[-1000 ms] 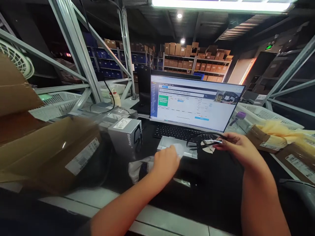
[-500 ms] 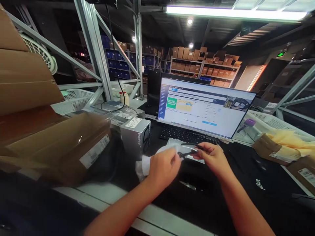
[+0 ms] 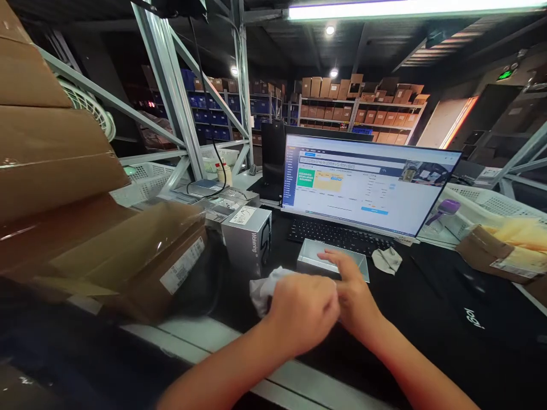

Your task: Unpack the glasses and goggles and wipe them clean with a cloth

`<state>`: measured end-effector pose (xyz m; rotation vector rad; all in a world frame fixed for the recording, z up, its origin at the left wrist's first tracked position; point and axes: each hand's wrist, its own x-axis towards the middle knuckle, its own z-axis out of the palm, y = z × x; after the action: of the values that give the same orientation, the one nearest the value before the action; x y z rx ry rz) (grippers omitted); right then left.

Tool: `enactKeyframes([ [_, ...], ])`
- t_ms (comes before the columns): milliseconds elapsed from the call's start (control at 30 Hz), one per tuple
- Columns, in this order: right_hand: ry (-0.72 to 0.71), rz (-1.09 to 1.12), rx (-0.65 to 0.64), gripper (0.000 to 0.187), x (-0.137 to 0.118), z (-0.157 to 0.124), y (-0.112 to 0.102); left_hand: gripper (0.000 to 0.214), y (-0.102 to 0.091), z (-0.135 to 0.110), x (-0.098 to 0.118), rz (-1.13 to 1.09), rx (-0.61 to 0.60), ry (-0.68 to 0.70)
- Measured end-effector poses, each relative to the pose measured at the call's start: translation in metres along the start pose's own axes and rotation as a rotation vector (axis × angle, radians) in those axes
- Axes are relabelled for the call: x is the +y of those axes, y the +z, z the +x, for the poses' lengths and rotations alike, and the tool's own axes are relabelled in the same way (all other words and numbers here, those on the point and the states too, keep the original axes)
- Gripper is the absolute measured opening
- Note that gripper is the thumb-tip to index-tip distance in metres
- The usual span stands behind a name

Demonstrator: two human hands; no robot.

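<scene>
My left hand (image 3: 303, 310) is closed on a white cloth (image 3: 273, 285), which bunches out on its left side, over the black desk mat. Pressed close to this fist is my right hand (image 3: 359, 290), its upper fingers stretched left and its thumb side behind the fist. Whatever lies between the two hands is hidden. Just beyond them sits an open shallow silver-grey box (image 3: 310, 265). To the right of that box lies a crumpled white cloth or paper (image 3: 387, 260).
A silver product box (image 3: 241, 242) stands left of the hands, beside an open cardboard carton (image 3: 141, 273). Behind are a keyboard (image 3: 337, 236) and a lit monitor (image 3: 342, 188). A mouse (image 3: 472, 282) and a carton with yellow material (image 3: 487, 250) are at the right.
The hands have come together, and the black corded thing stretched between them is now out of sight. The crumpled white piece by the keyboard now shows. The view has shifted slightly.
</scene>
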<state>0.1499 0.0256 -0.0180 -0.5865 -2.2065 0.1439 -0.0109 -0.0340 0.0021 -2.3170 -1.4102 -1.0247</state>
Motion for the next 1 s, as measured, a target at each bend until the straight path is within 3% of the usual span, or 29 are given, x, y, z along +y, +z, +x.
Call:
enactKeyframes([
  [133, -0.013, 0.092, -0.245, 0.023, -0.001, 0.002, -0.009, 0.042, 0.008, -0.004, 0.008, -0.107, 0.102, 0.13],
  [167, 0.01, 0.106, -0.256, 0.024, 0.002, 0.003, -0.016, 0.042, 0.008, -0.007, 0.006, -0.141, 0.138, 0.14],
  [267, 0.208, 0.079, -0.071, 0.022, 0.022, 0.007, -0.046, 0.041, 0.007, -0.021, -0.008, -0.185, 0.225, 0.011],
  [333, 0.4, 0.05, 0.101, 0.022, 0.039, 0.007, -0.067, 0.039, 0.011, -0.028, -0.023, -0.14, 0.096, -0.258],
  [433, 0.632, 0.063, 0.304, 0.023, 0.058, 0.004, -0.091, 0.034, 0.03, -0.03, -0.043, -0.066, -0.282, -0.582],
  [500, 0.708, 0.102, 0.38, 0.027, 0.063, 0.003, -0.097, 0.034, 0.046, -0.025, -0.052, -0.032, -0.426, -0.637],
  [633, 0.724, 0.195, 0.37, 0.029, 0.056, 0.004, -0.096, 0.03, 0.066, -0.016, -0.054, 0.077, -0.494, -0.647],
  [833, 0.738, 0.145, 0.242, 0.028, 0.056, 0.006, -0.091, 0.013, 0.052, -0.027, -0.06, 0.083, -0.482, -0.614],
  [933, 0.776, 0.177, 0.153, 0.024, 0.06, 0.008, -0.083, 0.02, 0.044, -0.035, -0.07, 0.053, -0.366, -0.679],
  [1000, 0.78, 0.316, 0.12, 0.025, 0.06, 0.01, -0.076, 0.024, 0.04, -0.039, -0.073, 0.025, -0.25, -0.748],
])
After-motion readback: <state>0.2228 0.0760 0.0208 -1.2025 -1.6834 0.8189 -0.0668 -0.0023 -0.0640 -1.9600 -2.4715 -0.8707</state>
